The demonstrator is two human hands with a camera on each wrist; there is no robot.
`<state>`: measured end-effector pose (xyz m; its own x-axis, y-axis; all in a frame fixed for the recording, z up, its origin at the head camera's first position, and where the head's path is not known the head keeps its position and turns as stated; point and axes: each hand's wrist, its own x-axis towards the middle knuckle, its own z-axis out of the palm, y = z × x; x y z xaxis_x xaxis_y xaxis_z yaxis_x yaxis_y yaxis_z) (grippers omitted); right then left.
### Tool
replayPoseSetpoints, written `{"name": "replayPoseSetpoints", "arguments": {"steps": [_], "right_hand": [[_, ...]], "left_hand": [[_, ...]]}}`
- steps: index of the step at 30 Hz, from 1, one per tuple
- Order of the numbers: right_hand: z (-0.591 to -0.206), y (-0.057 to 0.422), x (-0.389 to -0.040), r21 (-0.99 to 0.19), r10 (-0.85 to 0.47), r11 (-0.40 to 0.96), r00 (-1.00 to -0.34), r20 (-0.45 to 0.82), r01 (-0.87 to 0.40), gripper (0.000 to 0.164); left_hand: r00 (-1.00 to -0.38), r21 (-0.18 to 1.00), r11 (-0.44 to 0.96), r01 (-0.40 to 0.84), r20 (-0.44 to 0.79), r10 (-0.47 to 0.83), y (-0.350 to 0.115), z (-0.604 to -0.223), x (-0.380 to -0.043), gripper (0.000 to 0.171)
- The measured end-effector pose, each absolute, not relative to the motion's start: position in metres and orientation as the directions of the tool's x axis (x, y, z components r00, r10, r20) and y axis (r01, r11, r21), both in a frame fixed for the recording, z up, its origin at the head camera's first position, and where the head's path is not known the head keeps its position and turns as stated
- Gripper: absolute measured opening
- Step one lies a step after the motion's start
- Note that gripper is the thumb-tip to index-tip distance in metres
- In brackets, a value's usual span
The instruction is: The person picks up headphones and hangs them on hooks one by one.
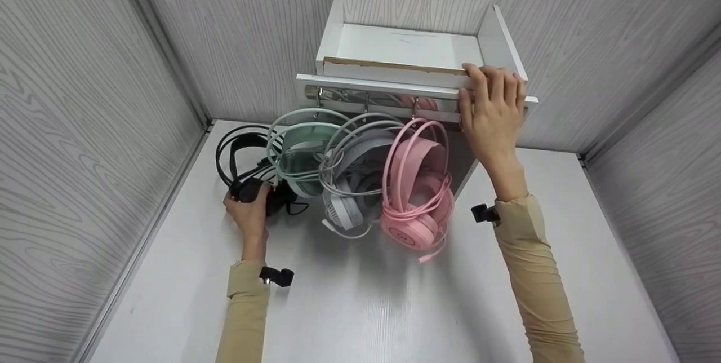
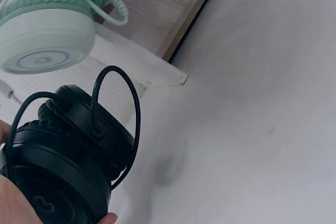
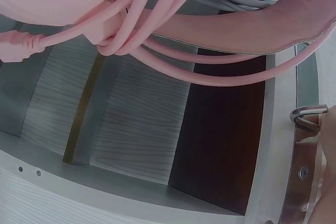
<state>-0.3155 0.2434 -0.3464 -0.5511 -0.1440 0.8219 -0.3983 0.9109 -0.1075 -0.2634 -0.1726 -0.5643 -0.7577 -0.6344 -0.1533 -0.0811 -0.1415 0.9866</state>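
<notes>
My left hand [image 1: 248, 213] grips a black headset [image 1: 248, 188] by an ear cup, left of the rack. In the left wrist view its ear cup [image 2: 58, 182] and looped cable lie beside the thumb and fingers. A green headset [image 1: 307, 154], a grey headset [image 1: 352, 182] and a pink headset [image 1: 417, 194] hang in a row below the hook rail [image 1: 388, 87] of a white shelf unit [image 1: 332, 30]. At the rail's right end my right hand [image 1: 495, 109] holds the shelf's front edge, fingers bent over the top and thumb in front.
A metal hook [image 3: 310, 114] is beside the right hand in the right wrist view. The unit stands at the back of a white tabletop [image 1: 360, 306], against wood-grain panels [image 1: 236, 25]. Cables and microphones dangle from the hanging headsets.
</notes>
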Motion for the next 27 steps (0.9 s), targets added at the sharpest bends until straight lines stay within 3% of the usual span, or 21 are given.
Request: {"name": "replayPoseSetpoints", "arguments": {"steps": [12,27], "right_hand": [[-0.348,0.244,-0.315,-0.095,-0.153,0.912,-0.547,0.823,-0.398,0.039],[-0.346,0.244,-0.314,-0.096,-0.155,0.913,-0.553,0.819,-0.397,0.040]], "left_hand": [[-0.710,0.997,0.044,-0.060,-0.012,-0.704,-0.191,-0.558,-0.241,0.097],[-0.699,0.994,-0.093,-0.061,-0.109,-0.707,-0.211,-0.542,-0.202,0.096]]}}
